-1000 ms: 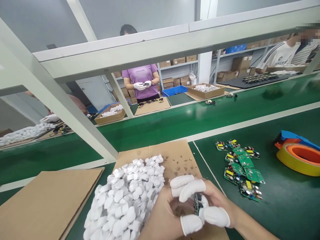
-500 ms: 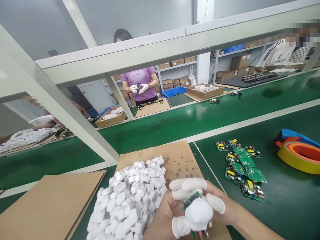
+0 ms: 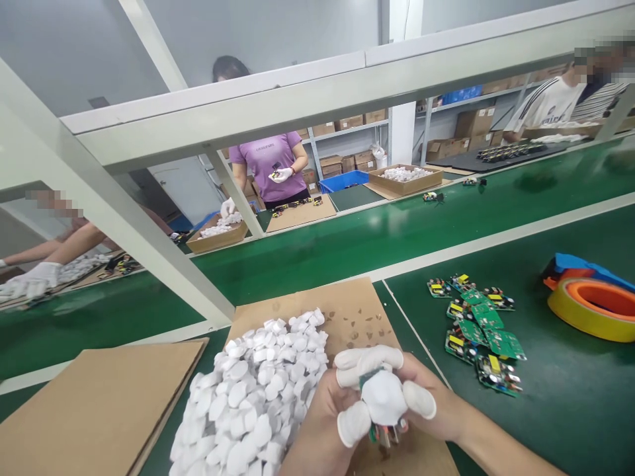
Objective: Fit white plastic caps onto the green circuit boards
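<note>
Both my hands, with white finger cots on the fingertips, are closed around one small green circuit board (image 3: 376, 433) with a white round pad (image 3: 383, 397) on its face. My left hand (image 3: 327, 413) grips it from the left, its thumb against the pad's edge. From the right, my right hand (image 3: 426, 400) holds the same board, thumb at the pad's right side. Part of the board is hidden by the pad and fingers. Left of my hands lies a heap of white pads (image 3: 253, 403) on a cardboard sheet (image 3: 354, 304).
Several circuit boards (image 3: 483, 324) lie on the green table to the right, near a tape roll (image 3: 590, 311). Flat cardboard (image 3: 94, 403) lies at left. A frame post (image 3: 143, 198) and a conveyor belt (image 3: 317, 244) are ahead; a co-worker (image 3: 268, 165) stands beyond.
My hands have shifted slightly left and up with the board, and the pad faces me more squarely. Across the belt, the co-worker's hands have parted, one reaching into a box of white pads.
</note>
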